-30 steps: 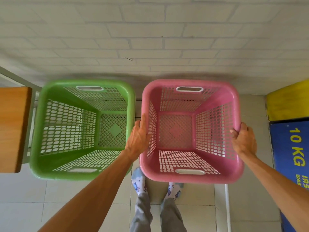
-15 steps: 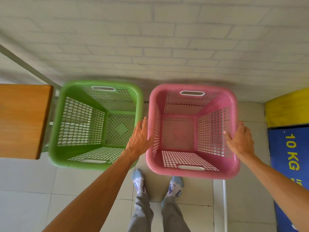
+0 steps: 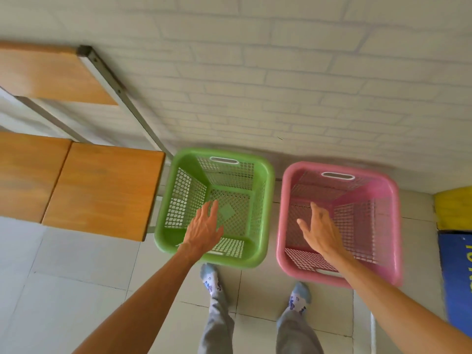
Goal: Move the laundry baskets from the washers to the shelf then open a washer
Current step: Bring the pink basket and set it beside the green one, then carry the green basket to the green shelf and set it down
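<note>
both hands free above two baskets on the floor, beside the shelf.

left hand [image 3: 204, 229] is spread flat, fingers extended, over the green basket [image 3: 265, 172], gripping nothing; right hand [image 3: 320, 232] is likewise spread, thumb apart, over the pink basket [image 3: 393, 200]. whether either palm touches a rim cannot be told. both baskets stand upright and apart on the tiled floor [image 3: 76, 264] against the brick wall [image 3: 281, 85], the green one just beside the wooden shelf [image 3: 102, 190], the pink one near a blue and yellow machine [image 3: 457, 277] at the right edge. judged step: neither basket is on the shelf boards yet. the next move calls for closing a hand on a rim or handle slot, lifting the basket onto a board, then turning to a washer door.
</note>
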